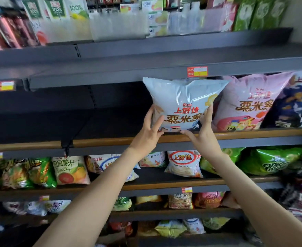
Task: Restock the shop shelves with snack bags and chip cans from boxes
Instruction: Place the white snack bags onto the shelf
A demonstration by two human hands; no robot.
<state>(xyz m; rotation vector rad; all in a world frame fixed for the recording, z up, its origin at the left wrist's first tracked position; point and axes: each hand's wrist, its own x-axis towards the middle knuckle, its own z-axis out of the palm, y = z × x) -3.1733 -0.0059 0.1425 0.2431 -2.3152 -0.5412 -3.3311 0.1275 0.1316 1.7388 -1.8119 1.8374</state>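
The blue bag (182,100) is stood upright at the front edge of the middle shelf (111,142), just beside the pink bag (244,104). It is steadied between the left hand (146,138) and the right hand (205,136), both laid against its lower sides with fingers straight, not curled round it. If let go this near the edge, it could be tipped forward off the shelf; support is given by a neighbour on its right side only.

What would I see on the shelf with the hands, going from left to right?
Bare shelf → left hand → white bag → right hand → pink bag → dark blue bag.
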